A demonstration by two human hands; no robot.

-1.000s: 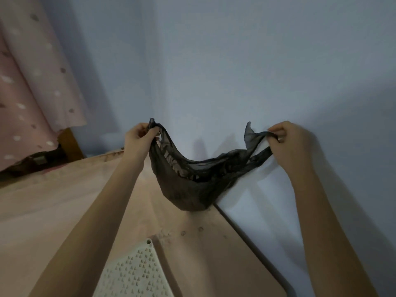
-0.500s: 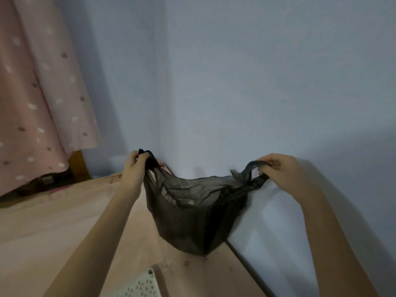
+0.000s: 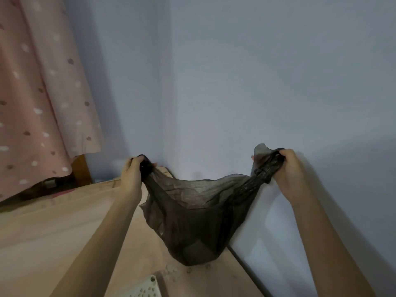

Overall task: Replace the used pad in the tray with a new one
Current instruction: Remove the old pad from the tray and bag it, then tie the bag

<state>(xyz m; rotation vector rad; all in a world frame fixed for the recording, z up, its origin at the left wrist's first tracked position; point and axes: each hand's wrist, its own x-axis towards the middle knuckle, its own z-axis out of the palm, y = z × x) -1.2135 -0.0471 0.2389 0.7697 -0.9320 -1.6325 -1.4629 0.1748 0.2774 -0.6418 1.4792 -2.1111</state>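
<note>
Gripping bunched handles at nine and three o'clock, left hand and right hand stretch thin, translucent black plastic bag taut, probably for tying.

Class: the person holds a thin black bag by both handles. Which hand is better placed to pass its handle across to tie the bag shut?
Probably the right hand: its handle of the black bag is bunched into a cord, while the left hand grips its handle over the floor.

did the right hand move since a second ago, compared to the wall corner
Yes. The right hand, gripping the black bag, has moved farther right of the wall corner.
</note>
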